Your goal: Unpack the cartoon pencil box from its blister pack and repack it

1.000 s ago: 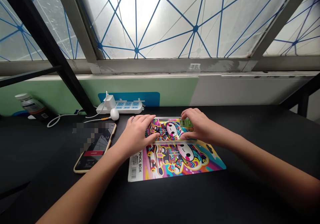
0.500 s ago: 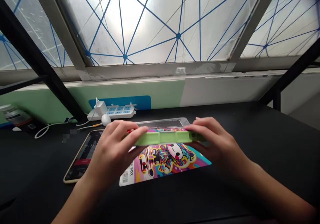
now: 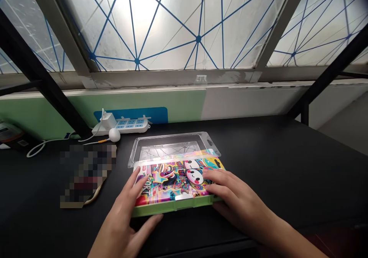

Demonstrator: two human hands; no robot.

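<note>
We have the box (image 3: 172,191) in a two-handed grip, fingers spread over its top: left hand (image 3: 123,208) at its left end, right hand (image 3: 241,193) at its right. Its long axis runs crosswise between them, neither nearer, on our side of the clear tray (image 3: 169,148).

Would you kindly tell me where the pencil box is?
In the head view, the pencil box is lower center, between the left hand and right hand.
</note>
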